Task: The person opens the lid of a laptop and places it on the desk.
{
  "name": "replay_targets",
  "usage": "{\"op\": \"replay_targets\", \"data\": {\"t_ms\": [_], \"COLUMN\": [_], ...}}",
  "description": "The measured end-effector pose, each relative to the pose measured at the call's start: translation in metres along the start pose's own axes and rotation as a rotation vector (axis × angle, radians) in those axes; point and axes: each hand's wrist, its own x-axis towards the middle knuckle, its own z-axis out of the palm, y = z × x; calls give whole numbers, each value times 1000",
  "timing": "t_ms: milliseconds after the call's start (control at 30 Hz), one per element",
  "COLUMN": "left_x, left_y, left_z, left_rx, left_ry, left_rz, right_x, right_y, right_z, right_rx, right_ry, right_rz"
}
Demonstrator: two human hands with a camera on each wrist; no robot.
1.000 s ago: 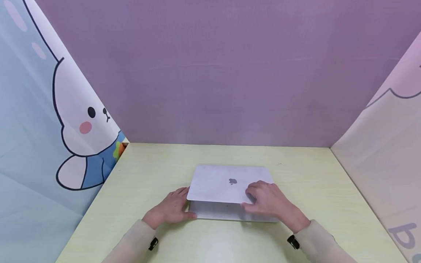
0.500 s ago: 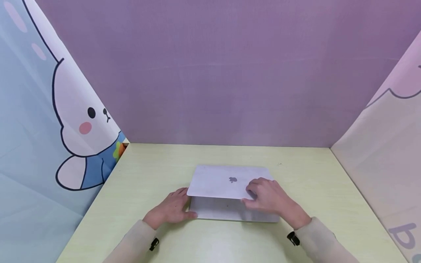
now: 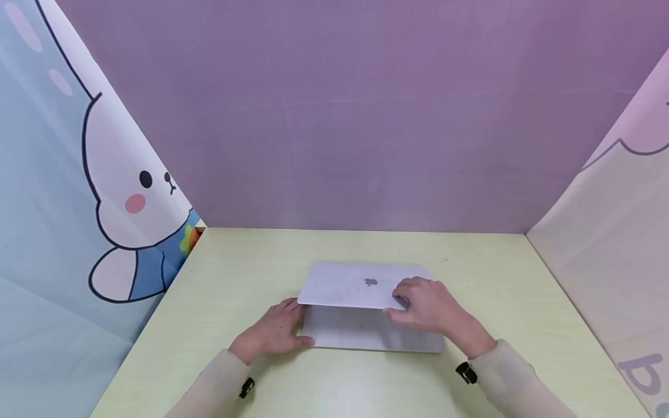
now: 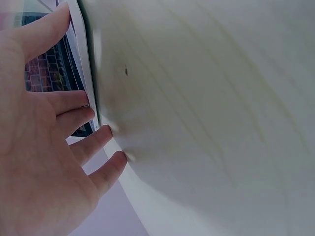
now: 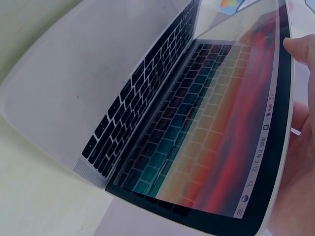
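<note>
A silver laptop (image 3: 340, 284) lies on the table with its lid partly raised and the logo side facing up. On the lid's front edge, toward the right, my right hand (image 3: 425, 305) has its thumb under the rim and curled fingers on top. The lit screen (image 5: 231, 142) and black keyboard (image 5: 147, 86) show in the right wrist view. My left hand (image 3: 279, 331) rests at the base's left side, fingers extended along it and thumb at the front corner. In the left wrist view, its fingertips (image 4: 119, 157) meet the tabletop beside the laptop's edge.
The pale wooden table (image 3: 251, 255) backs onto a purple cloth wall (image 3: 334, 116). A blue cloth with a cartoon rabbit (image 3: 136, 203) borders the left; a pale printed cloth (image 3: 617, 249) borders the right. Dark clips (image 3: 467, 373) hang by both cuffs.
The laptop's lid has risen steadily, showing more of the base beneath. My right hand has moved up and slightly away with the lid's edge. The left hand has stayed nearly still.
</note>
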Motion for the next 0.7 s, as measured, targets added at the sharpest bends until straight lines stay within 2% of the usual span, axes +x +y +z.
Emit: {"op": "replay_targets", "data": {"t_ms": [333,567,700], "left_x": [-1,-4,-5], "left_y": [-3,-5,-7], "left_z": [-1,-2,-3], "left_rx": [22,5,1], "left_ry": [4,4,6], "left_rz": [47,78,92], "right_x": [1,0,1], "right_y": [-6,-11,-16], "right_z": [-7,-12,-14], "right_rx": [-21,-50,-68], "right_ry": [14,109,135], "right_rz": [50,30,55]}}
